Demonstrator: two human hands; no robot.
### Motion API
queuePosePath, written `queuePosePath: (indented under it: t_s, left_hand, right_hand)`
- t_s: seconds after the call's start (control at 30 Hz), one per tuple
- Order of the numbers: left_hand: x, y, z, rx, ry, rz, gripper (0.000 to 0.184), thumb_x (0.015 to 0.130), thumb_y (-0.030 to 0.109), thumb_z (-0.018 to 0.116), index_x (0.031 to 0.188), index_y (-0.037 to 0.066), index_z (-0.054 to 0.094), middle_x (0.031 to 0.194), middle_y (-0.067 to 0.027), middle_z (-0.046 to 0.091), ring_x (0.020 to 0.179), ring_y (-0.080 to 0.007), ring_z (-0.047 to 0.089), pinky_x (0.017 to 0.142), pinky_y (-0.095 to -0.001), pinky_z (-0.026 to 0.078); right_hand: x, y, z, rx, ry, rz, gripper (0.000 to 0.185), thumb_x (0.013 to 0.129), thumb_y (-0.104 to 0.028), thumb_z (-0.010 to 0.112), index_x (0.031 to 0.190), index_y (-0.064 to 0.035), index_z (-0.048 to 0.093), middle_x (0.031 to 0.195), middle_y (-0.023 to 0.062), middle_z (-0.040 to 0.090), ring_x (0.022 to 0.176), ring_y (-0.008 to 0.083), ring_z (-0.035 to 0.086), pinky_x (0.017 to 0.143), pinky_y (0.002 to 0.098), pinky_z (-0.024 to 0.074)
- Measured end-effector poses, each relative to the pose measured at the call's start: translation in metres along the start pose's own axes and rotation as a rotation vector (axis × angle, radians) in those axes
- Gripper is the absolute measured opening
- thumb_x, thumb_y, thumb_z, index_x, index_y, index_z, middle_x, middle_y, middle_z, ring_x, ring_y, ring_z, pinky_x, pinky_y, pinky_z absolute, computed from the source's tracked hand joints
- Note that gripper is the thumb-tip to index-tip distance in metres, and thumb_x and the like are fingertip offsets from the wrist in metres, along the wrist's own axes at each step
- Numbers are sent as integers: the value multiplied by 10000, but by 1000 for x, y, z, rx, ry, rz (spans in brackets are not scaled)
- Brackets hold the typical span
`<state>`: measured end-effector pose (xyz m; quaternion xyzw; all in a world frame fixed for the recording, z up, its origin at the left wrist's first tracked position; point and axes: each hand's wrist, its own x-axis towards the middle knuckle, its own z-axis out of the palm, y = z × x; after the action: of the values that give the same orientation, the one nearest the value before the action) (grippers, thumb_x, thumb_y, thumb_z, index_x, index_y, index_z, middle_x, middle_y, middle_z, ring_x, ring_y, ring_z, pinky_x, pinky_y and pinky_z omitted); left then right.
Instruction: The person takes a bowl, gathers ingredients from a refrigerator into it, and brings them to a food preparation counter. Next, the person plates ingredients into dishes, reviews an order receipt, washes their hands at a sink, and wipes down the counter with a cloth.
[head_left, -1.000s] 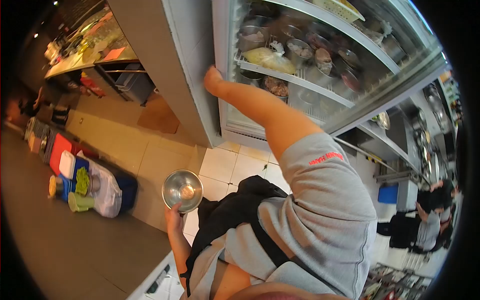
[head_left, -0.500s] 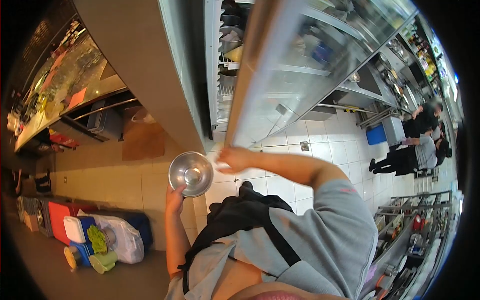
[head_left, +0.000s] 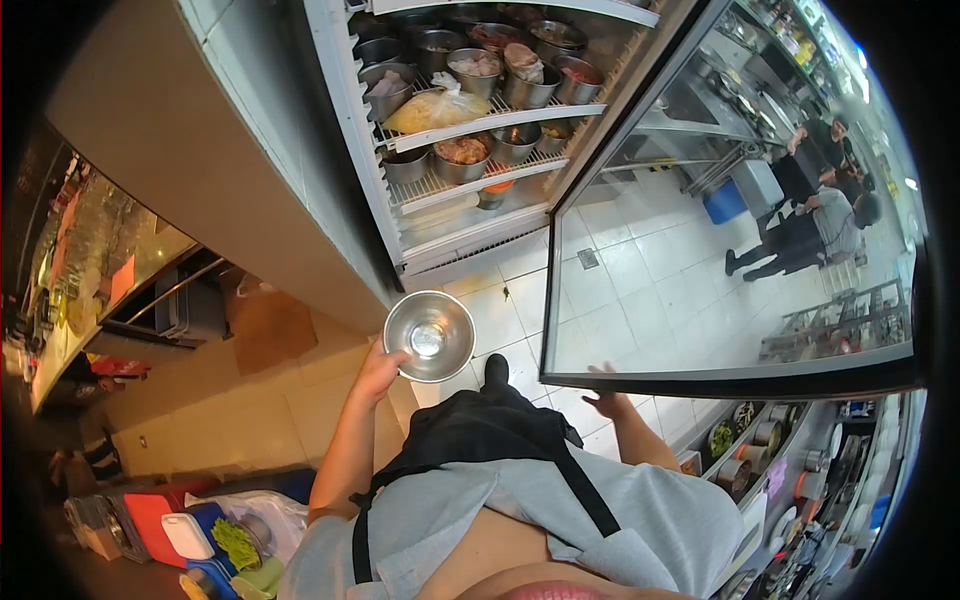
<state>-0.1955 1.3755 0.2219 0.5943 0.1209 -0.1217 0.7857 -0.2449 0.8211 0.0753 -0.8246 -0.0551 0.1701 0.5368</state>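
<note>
My left hand [head_left: 378,374] grips the rim of a shiny metal bowl [head_left: 430,336], thumb over the edge; no food shows in it. With fingers apart, my right hand [head_left: 608,396] is beside the lower edge of the swung-out glass door [head_left: 730,240], holding nothing. Whether it touches the door frame is unclear. In front stands the fridge [head_left: 470,245]. Its wire shelves hold several metal pots, one with orange-brown food [head_left: 462,152], and a knotted plastic bag of yellow food [head_left: 437,108].
A pillar [head_left: 270,170] stands left of the fridge. Lower left are a red box [head_left: 158,525], a white lid [head_left: 188,537] and green leaves [head_left: 236,545]. People [head_left: 825,215] show through the glass. Racks with containers [head_left: 760,450] are at lower right.
The fridge door has swung from nearly closed to wide open, uncovering the shelves. My right hand has moved from the door's left edge to the right. The bowl stays in my left hand.
</note>
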Motion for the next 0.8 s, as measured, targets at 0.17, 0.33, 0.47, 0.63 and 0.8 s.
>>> queuePosePath:
  t_s: [0.17, 0.33, 0.47, 0.63, 0.8]
  left_hand:
    - [5, -8, -3, 23, 34, -41, 602, 715, -45, 558, 1307, -2, 454, 1211, -107, 564, 1130, -213, 520, 996, -311, 375]
    - [15, -2, 2, 124, 34, -98, 602, 736, -66, 557, 1323, 4, 438, 1203, -93, 564, 1105, -207, 540, 959, -320, 417]
    - [22, 4, 12, 107, 47, -68, 603, 739, -67, 552, 1327, 3, 434, 1228, -95, 551, 1117, -209, 534, 974, -318, 405]
    - [38, 18, 29, 19, 132, -40, 596, 744, -69, 539, 1328, 3, 440, 1223, -102, 560, 1128, -213, 532, 994, -319, 389]
    - [72, 44, 42, 76, 221, 27, 590, 746, -67, 542, 1324, 3, 444, 1213, -106, 568, 1117, -211, 538, 980, -317, 403]
  right_hand:
    - [-21, 4, -68, 1165, 529, 657, 505, 891, -484, 443, 1257, -157, 561, 1282, 1, 577, 1265, 173, 439, 1065, 597, 151]
    - [-36, 14, -78, 1087, 757, 638, 446, 893, -463, 367, 1153, -170, 579, 1084, 55, 643, 1074, 232, 552, 1006, 600, 265]
    - [-29, 60, -40, 294, 389, 1205, 326, 924, -359, 397, 1125, -127, 505, 855, 128, 591, 722, 248, 572, 666, 471, 460]
    - [182, -81, 7, -472, 20, 309, 322, 821, -255, 673, 1031, -12, 643, 1011, 199, 662, 937, 313, 644, 788, 394, 510]
    - [384, -379, -33, -219, 194, -831, 515, 727, -187, 709, 1189, -26, 549, 1177, 177, 585, 1113, 316, 542, 979, 376, 411]
